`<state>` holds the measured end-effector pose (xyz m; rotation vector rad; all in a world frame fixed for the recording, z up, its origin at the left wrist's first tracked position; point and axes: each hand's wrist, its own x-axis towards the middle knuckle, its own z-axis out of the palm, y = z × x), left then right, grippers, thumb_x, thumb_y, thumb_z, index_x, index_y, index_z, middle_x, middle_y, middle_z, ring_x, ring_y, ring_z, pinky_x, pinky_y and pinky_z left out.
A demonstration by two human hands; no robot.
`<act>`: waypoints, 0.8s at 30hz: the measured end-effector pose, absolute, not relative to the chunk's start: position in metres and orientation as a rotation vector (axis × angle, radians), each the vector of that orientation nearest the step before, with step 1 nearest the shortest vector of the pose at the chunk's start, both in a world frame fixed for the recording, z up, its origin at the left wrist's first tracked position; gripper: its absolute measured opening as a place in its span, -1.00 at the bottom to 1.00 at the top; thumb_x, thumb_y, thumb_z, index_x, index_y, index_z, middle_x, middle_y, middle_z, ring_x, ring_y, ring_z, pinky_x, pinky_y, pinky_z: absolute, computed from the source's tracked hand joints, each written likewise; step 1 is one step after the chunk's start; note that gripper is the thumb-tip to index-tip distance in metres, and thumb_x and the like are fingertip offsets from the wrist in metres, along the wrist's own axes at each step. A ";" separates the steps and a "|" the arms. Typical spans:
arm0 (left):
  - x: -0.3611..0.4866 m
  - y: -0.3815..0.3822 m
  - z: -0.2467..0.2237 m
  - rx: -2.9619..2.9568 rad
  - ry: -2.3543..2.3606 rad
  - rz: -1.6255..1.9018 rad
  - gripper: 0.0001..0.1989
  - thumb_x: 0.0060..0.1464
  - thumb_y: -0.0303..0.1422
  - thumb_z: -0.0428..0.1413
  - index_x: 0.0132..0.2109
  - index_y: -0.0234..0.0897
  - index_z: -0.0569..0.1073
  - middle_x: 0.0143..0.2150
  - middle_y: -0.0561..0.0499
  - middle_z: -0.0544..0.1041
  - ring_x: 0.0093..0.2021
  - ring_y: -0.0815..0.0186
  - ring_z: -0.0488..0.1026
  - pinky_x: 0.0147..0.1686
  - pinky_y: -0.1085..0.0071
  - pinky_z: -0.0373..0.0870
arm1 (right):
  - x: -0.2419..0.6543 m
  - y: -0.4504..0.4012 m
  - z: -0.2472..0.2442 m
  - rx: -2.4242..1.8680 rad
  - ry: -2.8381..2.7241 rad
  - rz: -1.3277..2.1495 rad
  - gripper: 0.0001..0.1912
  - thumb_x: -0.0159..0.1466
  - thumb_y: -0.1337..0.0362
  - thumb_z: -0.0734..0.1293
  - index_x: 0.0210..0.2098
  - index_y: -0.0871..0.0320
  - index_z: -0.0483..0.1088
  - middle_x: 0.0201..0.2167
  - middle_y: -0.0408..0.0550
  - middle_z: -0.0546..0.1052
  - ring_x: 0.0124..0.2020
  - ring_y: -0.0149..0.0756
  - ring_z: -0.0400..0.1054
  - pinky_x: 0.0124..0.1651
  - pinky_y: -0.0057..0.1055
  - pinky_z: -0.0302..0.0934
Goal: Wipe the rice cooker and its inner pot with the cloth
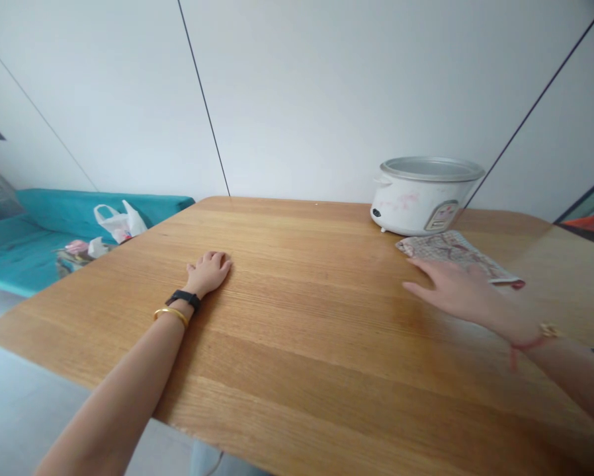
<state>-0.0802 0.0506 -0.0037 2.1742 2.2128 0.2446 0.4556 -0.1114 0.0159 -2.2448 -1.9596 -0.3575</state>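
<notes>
The open right hand (450,291) lies at the edge of a patterned cloth mat (456,251), right of frame, just before a white rice cooker (423,198) near the far edge of the wooden tabletop (317,370), where a careless push could shove the cooker off; the open left hand (208,274) holds nothing.
</notes>
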 end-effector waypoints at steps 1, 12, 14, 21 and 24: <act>-0.080 0.050 -0.004 2.173 2.214 0.248 -0.38 0.35 -0.05 -0.23 0.36 -0.20 0.36 0.45 -0.30 0.28 0.40 -0.19 0.25 0.30 -0.41 0.08 | 0.439 -0.093 0.012 -2.230 -2.090 -0.256 -0.39 0.42 -0.06 0.31 0.37 0.05 0.37 0.37 0.18 0.30 0.35 0.22 0.19 0.35 0.34 0.00; -0.080 0.063 0.003 2.098 2.205 0.074 -0.40 0.32 -0.06 -0.23 0.34 -0.16 0.36 0.42 -0.36 0.28 0.42 -0.25 0.22 0.25 -0.45 0.13 | 0.380 0.006 -0.026 -2.159 -2.030 -0.052 -0.39 0.52 -0.07 0.11 0.39 0.12 0.32 0.43 0.06 0.22 0.43 0.09 0.07 0.43 0.18 -0.04; -0.077 0.063 0.004 2.085 2.214 0.054 -0.40 0.32 -0.07 -0.23 0.32 -0.20 0.37 0.42 -0.38 0.28 0.42 -0.27 0.20 0.24 -0.47 0.13 | 0.381 0.006 -0.028 -2.151 -2.035 -0.060 -0.41 0.53 -0.06 0.11 0.39 0.10 0.32 0.44 0.05 0.21 0.43 0.07 0.07 0.44 0.18 -0.05; -0.069 0.050 -0.002 2.122 2.257 0.183 -0.40 0.35 -0.04 -0.28 0.26 -0.23 0.40 0.36 -0.37 0.33 0.39 -0.26 0.25 0.24 -0.50 0.10 | 0.384 0.005 -0.032 -2.129 -2.056 -0.089 -0.43 0.54 -0.02 0.11 0.38 0.11 0.33 0.45 0.04 0.20 0.44 0.01 0.06 0.46 0.11 -0.09; -0.072 0.049 -0.003 2.128 2.237 0.208 -0.39 0.34 0.02 -0.24 0.25 -0.19 0.41 0.39 -0.34 0.32 0.40 -0.25 0.24 0.28 -0.46 0.06 | 0.385 0.006 -0.033 -2.136 -2.057 -0.082 -0.42 0.54 -0.02 0.10 0.39 0.10 0.33 0.45 0.03 0.19 0.44 0.01 0.05 0.47 0.11 -0.10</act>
